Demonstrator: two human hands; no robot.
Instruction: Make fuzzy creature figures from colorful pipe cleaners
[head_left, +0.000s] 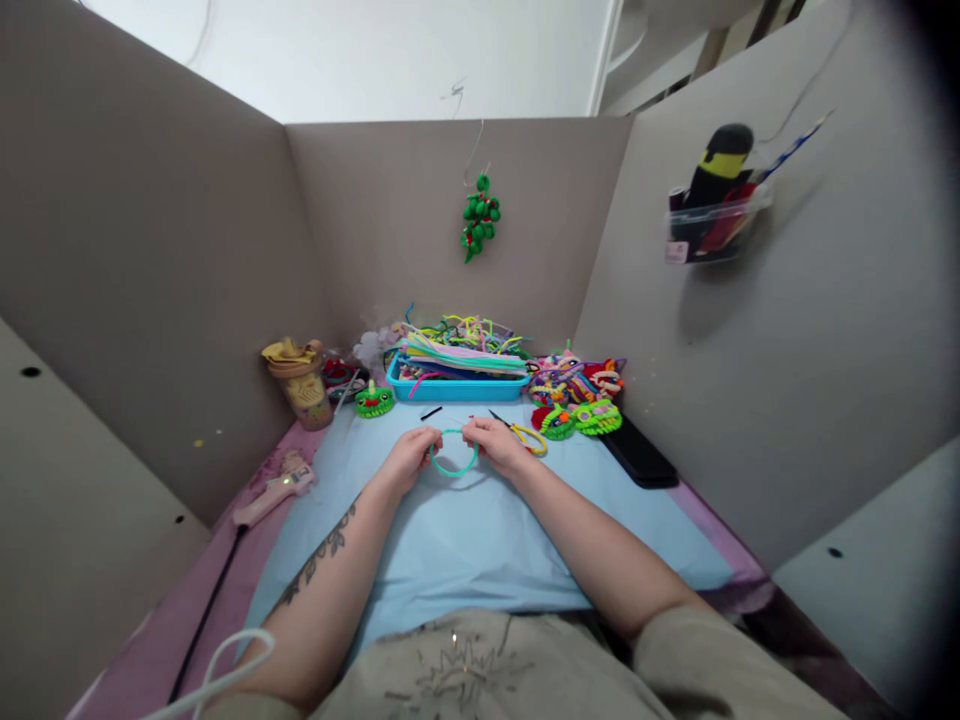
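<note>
A teal pipe cleaner [454, 474] is bent into a loop between my two hands, above the blue sheet. On its left side my left hand [415, 450] pinches it. My right hand [491, 440] grips the opposite side with fingers closed. Just behind the right hand lie scissors [534, 440] with yellow handles. A short black piece [432, 412] rests on the sheet beyond my left hand. Farther back stands a blue tray [457, 390] heaped with pipe cleaners [465, 350] in many colours.
At left are a pink glue gun [277, 490], a lidded cup [301, 385] and a green fuzzy figure [374, 401]. Fuzzy figures [577, 380] and a black case [637, 450] lie at right. Grey panels surround the table; a green ornament [480, 220] and a clear bin [712, 230] hang there.
</note>
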